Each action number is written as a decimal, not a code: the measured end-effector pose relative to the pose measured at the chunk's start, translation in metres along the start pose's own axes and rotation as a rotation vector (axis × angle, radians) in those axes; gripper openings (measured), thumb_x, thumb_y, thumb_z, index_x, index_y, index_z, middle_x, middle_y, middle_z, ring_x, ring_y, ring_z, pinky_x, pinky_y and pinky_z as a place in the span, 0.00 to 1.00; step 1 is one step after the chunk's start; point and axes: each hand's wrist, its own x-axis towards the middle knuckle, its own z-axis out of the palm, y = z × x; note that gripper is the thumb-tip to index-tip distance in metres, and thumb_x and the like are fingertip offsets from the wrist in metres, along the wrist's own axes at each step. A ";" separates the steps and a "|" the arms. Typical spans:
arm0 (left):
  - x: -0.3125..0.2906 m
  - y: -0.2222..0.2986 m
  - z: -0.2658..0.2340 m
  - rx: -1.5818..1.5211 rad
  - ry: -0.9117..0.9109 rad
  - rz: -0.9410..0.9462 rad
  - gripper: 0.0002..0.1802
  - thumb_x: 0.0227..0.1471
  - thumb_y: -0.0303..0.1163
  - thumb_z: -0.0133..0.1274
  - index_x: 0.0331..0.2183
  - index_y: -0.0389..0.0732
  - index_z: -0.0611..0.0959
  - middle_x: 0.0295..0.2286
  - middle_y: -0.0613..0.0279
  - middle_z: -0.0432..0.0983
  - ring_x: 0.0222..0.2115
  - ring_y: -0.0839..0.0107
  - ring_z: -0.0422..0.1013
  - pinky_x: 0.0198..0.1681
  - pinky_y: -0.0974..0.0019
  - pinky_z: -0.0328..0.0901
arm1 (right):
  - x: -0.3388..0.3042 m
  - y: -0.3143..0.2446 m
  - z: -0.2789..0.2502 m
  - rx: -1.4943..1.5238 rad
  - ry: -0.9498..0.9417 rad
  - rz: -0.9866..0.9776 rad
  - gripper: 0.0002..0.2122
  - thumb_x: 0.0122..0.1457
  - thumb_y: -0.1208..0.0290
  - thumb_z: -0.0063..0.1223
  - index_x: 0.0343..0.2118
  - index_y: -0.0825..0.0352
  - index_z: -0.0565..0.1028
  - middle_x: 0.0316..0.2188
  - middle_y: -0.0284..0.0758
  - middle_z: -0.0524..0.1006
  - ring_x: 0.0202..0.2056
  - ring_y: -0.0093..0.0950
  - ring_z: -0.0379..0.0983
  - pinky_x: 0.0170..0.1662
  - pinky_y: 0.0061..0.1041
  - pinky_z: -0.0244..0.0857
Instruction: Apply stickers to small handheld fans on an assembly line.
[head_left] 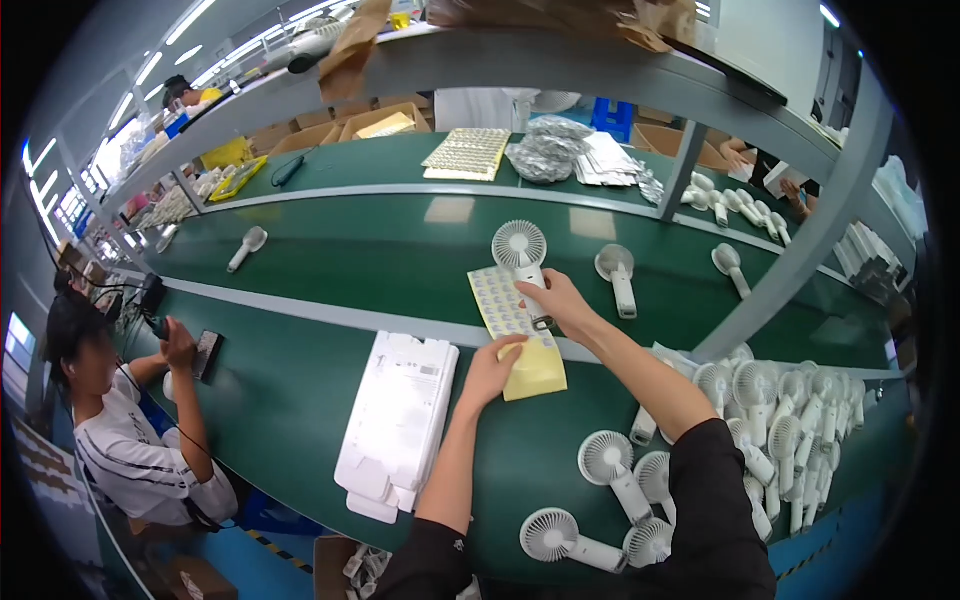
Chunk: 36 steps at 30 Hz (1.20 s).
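White fan (pixel 519 246), yellow sticker sheet (pixel 537 371)

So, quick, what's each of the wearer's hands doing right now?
Left hand: fingers at the yellow sticker sheet; can't tell if it's gripping.
Right hand: closed, holding a white fan by its handle.

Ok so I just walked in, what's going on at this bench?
A person's right hand grips a white handheld fan by its handle, over a yellow paper sheet of small stickers. Their left hand is at the sheet's left edge. Left of that lies a stack of flat white cartons, and many more white fans are heaped on the green worktop's right side. At far left, a seated co-worker in a white shirt handles something I can't make out.
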 end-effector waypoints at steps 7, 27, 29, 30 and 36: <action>0.009 0.019 -0.007 -0.003 -0.002 -0.015 0.16 0.60 0.33 0.51 0.47 0.38 0.83 0.41 0.55 0.82 0.43 0.70 0.75 0.50 0.68 0.66 | -0.071 -0.014 -0.035 0.061 0.051 -0.016 0.20 0.63 0.62 0.58 0.48 0.73 0.70 0.35 0.35 0.77 0.35 0.21 0.76 0.38 0.22 0.69; 0.001 0.048 0.015 -0.254 -0.014 -0.041 0.23 0.62 0.43 0.53 0.51 0.35 0.78 0.38 0.59 0.80 0.39 0.76 0.74 0.47 0.73 0.64 | -0.097 0.020 -0.024 0.112 -0.136 0.004 0.21 0.63 0.64 0.58 0.51 0.74 0.69 0.40 0.36 0.76 0.38 0.20 0.76 0.40 0.20 0.70; 0.000 0.047 0.020 -0.306 -0.075 -0.129 0.22 0.60 0.41 0.56 0.46 0.32 0.78 0.30 0.65 0.78 0.29 0.78 0.73 0.36 0.74 0.66 | -0.098 0.020 -0.022 0.110 -0.247 0.081 0.19 0.65 0.68 0.55 0.53 0.73 0.68 0.39 0.32 0.76 0.37 0.19 0.75 0.42 0.20 0.69; 0.001 0.044 0.018 -0.308 -0.069 -0.133 0.22 0.60 0.41 0.56 0.46 0.32 0.78 0.30 0.65 0.78 0.29 0.78 0.73 0.36 0.74 0.66 | -0.099 0.019 -0.020 0.109 -0.252 0.086 0.19 0.65 0.68 0.55 0.53 0.73 0.68 0.39 0.32 0.76 0.37 0.19 0.75 0.42 0.20 0.69; -0.002 0.056 0.020 -0.587 -0.147 -0.063 0.26 0.58 0.37 0.58 0.53 0.32 0.74 0.35 0.58 0.77 0.24 0.72 0.74 0.27 0.72 0.70 | -0.103 0.015 -0.011 0.131 -0.431 0.129 0.12 0.64 0.70 0.53 0.45 0.72 0.70 0.27 0.34 0.76 0.26 0.21 0.75 0.30 0.22 0.71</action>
